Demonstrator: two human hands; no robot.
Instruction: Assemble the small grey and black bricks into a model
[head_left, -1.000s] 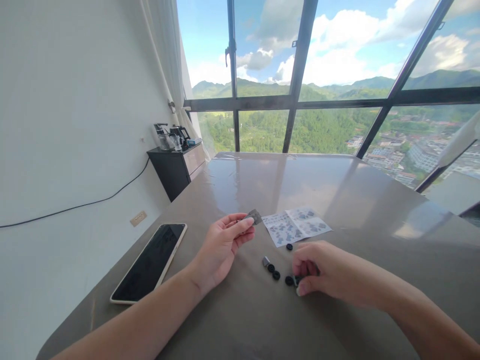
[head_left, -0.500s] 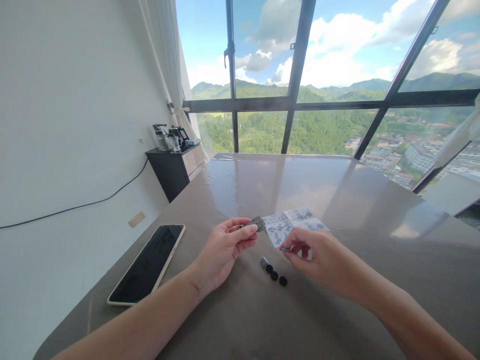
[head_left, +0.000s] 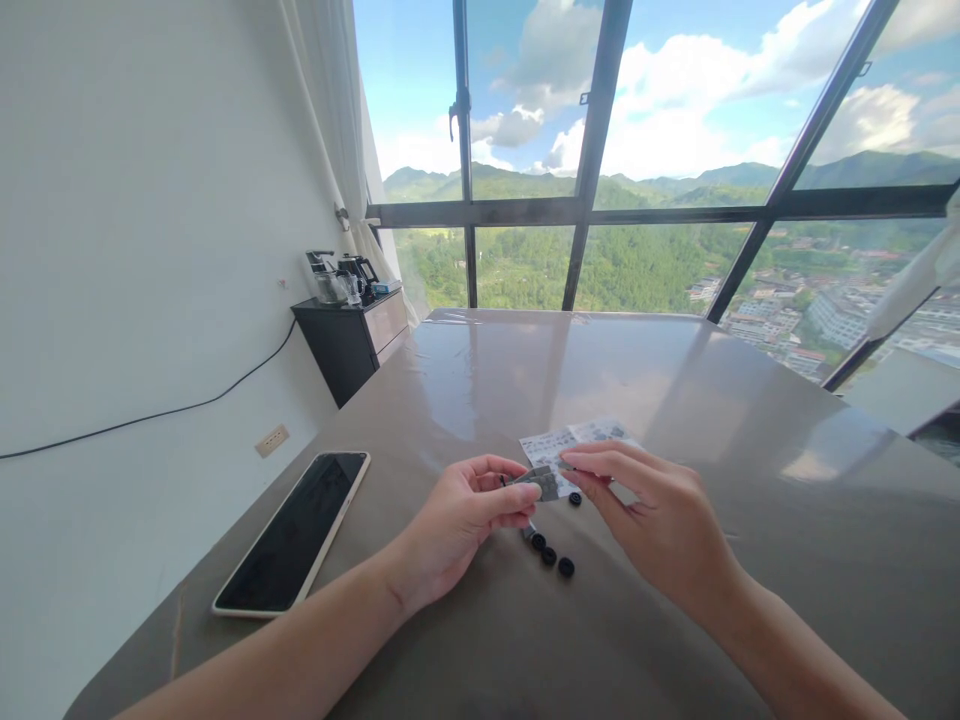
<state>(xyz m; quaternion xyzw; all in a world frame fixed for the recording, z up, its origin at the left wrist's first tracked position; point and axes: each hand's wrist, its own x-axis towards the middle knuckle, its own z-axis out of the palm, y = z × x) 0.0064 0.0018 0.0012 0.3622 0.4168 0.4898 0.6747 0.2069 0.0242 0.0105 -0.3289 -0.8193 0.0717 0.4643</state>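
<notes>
My left hand (head_left: 469, 515) pinches a flat grey toy-brick assembly (head_left: 546, 484) between thumb and fingers, its studded face turned up. Close to the right end of that assembly, my right hand (head_left: 645, 495) has thumb and forefinger pinched around a small grey piece, mostly hidden by the fingertips. Below the hands, small black wheels (head_left: 549, 556) lie in a short row on the table. Another black wheel (head_left: 574, 499) lies apart, under my right fingers. A small silver-grey piece (head_left: 528, 531) shows partly beneath my left hand.
A printed instruction sheet (head_left: 541, 447) lies behind the hands, partly covered by them. To the left, a phone or tablet (head_left: 296, 530) rests on the grey table (head_left: 480, 640). A dark cabinet (head_left: 334, 345) carrying a glass kettle (head_left: 328, 287) stands beyond the table by the window.
My right hand has moved left and up to the assembly with its small piece. The assembly has shifted slightly right and down. The separate wheel under my right hand has come into view.
</notes>
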